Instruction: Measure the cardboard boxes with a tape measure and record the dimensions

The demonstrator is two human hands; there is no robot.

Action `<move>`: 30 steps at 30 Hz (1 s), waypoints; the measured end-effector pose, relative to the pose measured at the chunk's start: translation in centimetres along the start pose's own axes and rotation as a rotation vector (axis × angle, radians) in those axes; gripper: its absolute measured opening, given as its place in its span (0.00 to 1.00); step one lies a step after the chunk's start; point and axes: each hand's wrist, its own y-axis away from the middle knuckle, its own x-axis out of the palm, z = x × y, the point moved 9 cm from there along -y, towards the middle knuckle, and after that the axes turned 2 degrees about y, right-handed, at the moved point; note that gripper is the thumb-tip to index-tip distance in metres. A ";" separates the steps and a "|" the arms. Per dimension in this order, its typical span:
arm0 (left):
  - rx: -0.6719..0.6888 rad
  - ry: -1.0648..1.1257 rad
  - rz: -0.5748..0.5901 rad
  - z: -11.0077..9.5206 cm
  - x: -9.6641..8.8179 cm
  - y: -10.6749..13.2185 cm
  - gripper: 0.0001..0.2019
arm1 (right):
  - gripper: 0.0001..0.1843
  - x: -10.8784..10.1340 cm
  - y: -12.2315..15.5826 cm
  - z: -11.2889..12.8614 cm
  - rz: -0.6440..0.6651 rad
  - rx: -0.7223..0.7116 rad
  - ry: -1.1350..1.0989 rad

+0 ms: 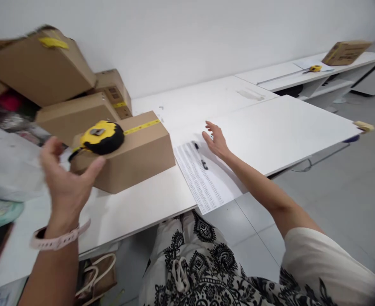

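A yellow and black tape measure [102,137] rests on top of a brown cardboard box [139,155], close to the box's left end. Yellow printed tape runs along the box top. My left hand [71,178], a pink watch band on its wrist, is beside the tape measure with thumb and fingers spread, holding nothing. To the right, my right hand [216,140] hovers over the white table with fingers apart. Just below and left of it, a black pen [201,156] lies on a printed sheet of paper [203,187] that overhangs the table's front edge.
Several cardboard boxes [75,112] are stacked at the left against the wall. A white plastic bag [12,161] stands on the left. On the far right shelf [289,66] are a second tape measure [315,68], partly extended, and another box [346,52]. The white table [270,131] extends rightward.
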 end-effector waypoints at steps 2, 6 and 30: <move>-0.123 -0.044 0.142 0.9 1.3 -1.2 0.50 | 0.31 -0.2 -0.7 2.3 0.005 -0.005 -0.085; -0.292 -0.101 0.239 1.0 2.8 -2.4 0.53 | 0.33 0.5 -1.7 8.3 0.093 -0.047 -0.210; -0.585 1.363 0.516 -6.3 3.9 9.8 0.38 | 0.25 5.8 5.3 26.2 0.903 0.108 -0.705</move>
